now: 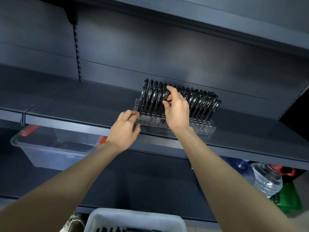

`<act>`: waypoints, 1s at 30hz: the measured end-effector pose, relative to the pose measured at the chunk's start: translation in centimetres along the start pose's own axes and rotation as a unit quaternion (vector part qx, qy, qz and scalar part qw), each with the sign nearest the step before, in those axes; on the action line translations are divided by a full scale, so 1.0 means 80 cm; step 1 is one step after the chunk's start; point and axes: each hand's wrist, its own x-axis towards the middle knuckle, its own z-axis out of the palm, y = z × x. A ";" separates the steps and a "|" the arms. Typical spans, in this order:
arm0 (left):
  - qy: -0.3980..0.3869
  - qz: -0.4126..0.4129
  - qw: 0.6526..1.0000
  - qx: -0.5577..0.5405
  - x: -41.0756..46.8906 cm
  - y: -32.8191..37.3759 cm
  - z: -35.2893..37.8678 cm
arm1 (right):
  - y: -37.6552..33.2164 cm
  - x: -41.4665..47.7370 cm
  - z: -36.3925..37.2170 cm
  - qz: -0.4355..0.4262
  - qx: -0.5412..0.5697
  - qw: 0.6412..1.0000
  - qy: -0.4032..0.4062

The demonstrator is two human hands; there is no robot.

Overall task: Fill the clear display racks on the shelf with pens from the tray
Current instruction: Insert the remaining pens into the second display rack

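— While the right hand [177, 113] pinches one slim black plastic pen [167, 96] between thumb and forefinger over the clear acrylic display rack [202, 125] on the dark grey metal shelf [66, 106], where should it go?
— A free hole, I'd judge; the front rows look unfilled. The left hand [124, 131] curls its fingers round the rack's near-left corner, bracing it. Best to lower the pen straight, tip first, matching its neighbours' lean, without knocking the standing black pens [204, 104]. More wait in the pale grey plastic tray [133, 216] below
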 end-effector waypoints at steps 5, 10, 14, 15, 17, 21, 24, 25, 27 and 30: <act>-0.005 -0.005 1.000 0.000 0.000 0.003 -0.002 | -0.012 0.001 -0.005 0.014 -0.014 0.999 -0.032; -0.008 -0.006 1.000 0.003 0.000 0.003 -0.003 | -0.015 0.005 -0.008 0.029 -0.022 0.998 -0.042; -0.009 -0.005 1.000 0.006 0.001 0.003 -0.003 | -0.015 0.008 -0.011 0.034 -0.035 0.998 -0.050; -0.009 -0.005 1.000 0.007 0.001 0.003 -0.003 | -0.015 0.009 -0.011 0.035 -0.039 0.997 -0.052; -0.009 -0.004 1.000 0.008 0.000 0.002 -0.003 | -0.015 0.010 -0.012 0.031 -0.050 0.997 -0.057; -0.008 -0.006 1.000 0.006 0.000 0.002 -0.003 | -0.015 0.014 -0.013 0.021 -0.081 0.995 -0.061; -0.010 -0.007 1.000 0.005 0.000 0.002 -0.003 | -0.014 0.014 -0.014 0.024 -0.085 0.994 -0.063; -0.010 -0.007 1.000 0.005 0.000 0.002 -0.003 | -0.014 0.013 -0.013 0.024 -0.084 0.994 -0.063; -0.012 -0.009 1.000 0.005 0.000 0.002 -0.003 | -0.014 0.013 -0.012 0.031 -0.075 0.995 -0.061; -0.013 -0.008 1.000 0.006 0.000 0.003 -0.004 | -0.013 0.014 -0.010 0.045 -0.064 0.995 -0.063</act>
